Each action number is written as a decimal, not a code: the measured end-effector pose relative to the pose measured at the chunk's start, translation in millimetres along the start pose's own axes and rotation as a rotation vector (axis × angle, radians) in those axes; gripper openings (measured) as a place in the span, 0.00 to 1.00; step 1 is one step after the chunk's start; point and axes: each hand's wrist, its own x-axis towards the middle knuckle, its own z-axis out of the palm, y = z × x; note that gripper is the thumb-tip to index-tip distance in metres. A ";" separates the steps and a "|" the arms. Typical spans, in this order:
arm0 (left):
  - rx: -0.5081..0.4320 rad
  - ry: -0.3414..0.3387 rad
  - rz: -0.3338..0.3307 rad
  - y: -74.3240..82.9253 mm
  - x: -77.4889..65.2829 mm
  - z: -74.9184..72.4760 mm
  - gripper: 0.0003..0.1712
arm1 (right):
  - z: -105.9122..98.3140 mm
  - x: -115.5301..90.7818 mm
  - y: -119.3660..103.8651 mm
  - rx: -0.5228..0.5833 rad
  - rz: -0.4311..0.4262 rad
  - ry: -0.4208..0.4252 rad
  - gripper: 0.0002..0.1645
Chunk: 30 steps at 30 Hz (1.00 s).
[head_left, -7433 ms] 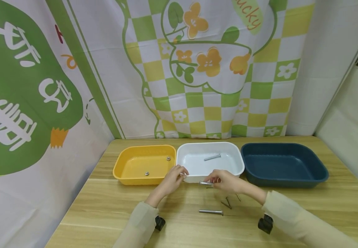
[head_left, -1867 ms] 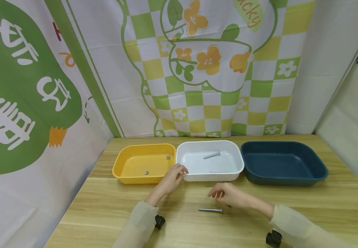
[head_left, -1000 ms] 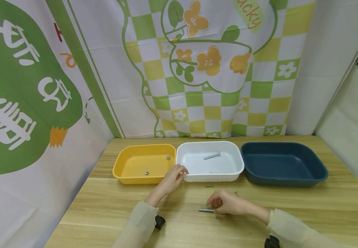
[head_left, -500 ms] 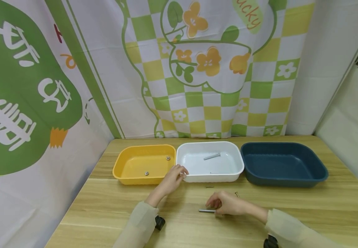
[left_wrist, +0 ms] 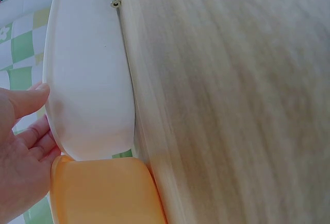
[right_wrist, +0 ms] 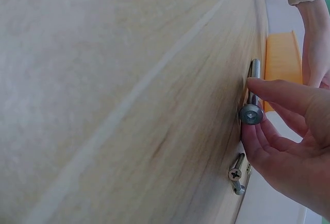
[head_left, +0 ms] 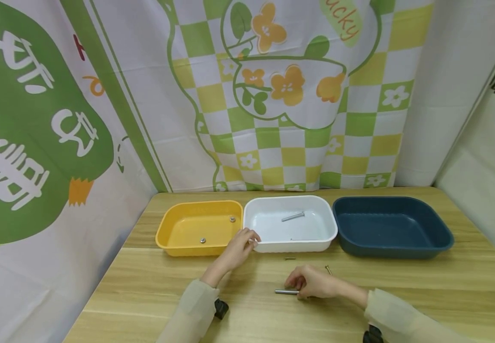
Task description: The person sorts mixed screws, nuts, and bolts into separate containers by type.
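Metal, plain and solid-looking, is what the right hand (head_left: 313,281) has between thumb and fingertips: a thick bolt (head_left: 286,291) at the tabletop (head_left: 247,324), its bare end pointing to nine o'clock. I'd guess it is rigid, dense for its size, not fragile, but smooth enough to roll or slide. The best hold, to my mind, is the shank close by the head, where the weight likely gathers and the flange stops a slip; the thumb presses about there.

Up at ten o'clock from that hand, the left hand (head_left: 240,245) grips the rim of the white tray (head_left: 290,247) at its near corner, next to the yellow tray (head_left: 193,251).

Some of it I can't make out. From the head view the right hand covers the bolt head (right_wrist: 251,115), though the right wrist view shows its socket. Whether the bolt is lifted at all, I can't tell. A brass-coloured screw (head_left: 328,270) peeps out at two o'clock, part hidden by the hand. In the white tray one bolt (head_left: 293,216) is plain, but a thin metal sliver (head_left: 304,238) is mostly masked by the near wall. The left fingertips are partly lost behind that rim.
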 end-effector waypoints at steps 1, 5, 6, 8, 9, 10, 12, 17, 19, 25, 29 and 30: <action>0.001 0.000 0.000 0.4 -0.1 -0.3 0.04 | 0.1 0.0 0.2 0.001 -0.001 0.001 0.17; -0.001 0.000 0.000 0.5 0.0 -0.3 0.04 | 0.7 -0.2 1.0 -0.016 -0.002 0.001 0.17; 0.000 0.000 -0.002 0.5 0.1 -0.3 0.04 | 1.0 -0.2 1.3 -0.022 0.000 0.000 0.17; 0.004 0.000 -0.003 0.4 0.2 0.0 0.04 | 1.5 -0.1 1.3 -0.040 0.001 -0.001 0.17; 0.007 0.000 -0.001 0.3 0.2 0.0 0.04 | 1.7 0.1 1.0 -0.051 -0.004 -0.004 0.17; 0.008 0.000 0.000 0.2 0.2 0.1 0.04 | 1.9 0.2 0.7 -0.062 -0.007 -0.005 0.17; 0.009 -0.002 0.000 -0.1 0.2 0.3 0.04 | 2.4 0.5 -0.3 -0.079 -0.013 -0.008 0.17; 0.006 0.002 0.015 -1.1 0.1 0.6 0.04 | 4.2 0.7 -2.8 -0.095 -0.022 -0.013 0.16; 0.008 0.005 0.019 -1.3 0.1 0.5 0.04 | 5.3 0.7 -3.0 -0.089 -0.017 -0.013 0.16; 0.004 -0.001 0.010 -1.4 0.1 0.3 0.04 | 6.7 1.2 -3.6 -0.081 -0.009 0.004 0.16; 0.002 0.002 0.015 -1.5 0.1 0.7 0.04 | 7.1 1.1 -4.4 -0.082 -0.013 0.014 0.16; 0.003 0.003 0.015 -1.6 0.2 0.8 0.04 | 7.3 1.0 -4.4 -0.081 -0.014 0.014 0.16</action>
